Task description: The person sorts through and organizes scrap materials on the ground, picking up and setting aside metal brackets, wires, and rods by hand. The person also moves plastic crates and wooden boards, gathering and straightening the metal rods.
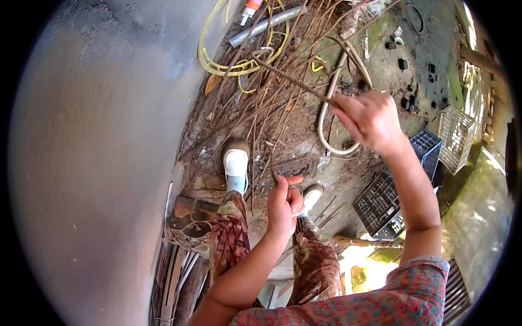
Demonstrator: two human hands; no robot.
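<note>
My right hand [372, 122] is raised at the right, its fingers wrapped round a long thin brown stick [296, 82]. From that fist the stick slants up and left over a pile of twigs. Lower down, near the middle, my left hand [284, 207] is closed with the thumb up and one finger partly stretched out. A thin twig [273, 163] rises from its thumb and fingertips. Below and around both hands, loose brown twigs [261, 117] lie tangled on the dirt ground. A beige hose [321, 122] loops on the ground beside my right hand.
A grey wall [103, 152] fills the left side. Near the top are a yellow hoop [204, 60], a grey pipe [266, 26] and an orange-and-white bottle [250, 11]. Dark crates [378, 204] and a pale basket [455, 133] stand at the right. Stacked wood [174, 277] lies lower left.
</note>
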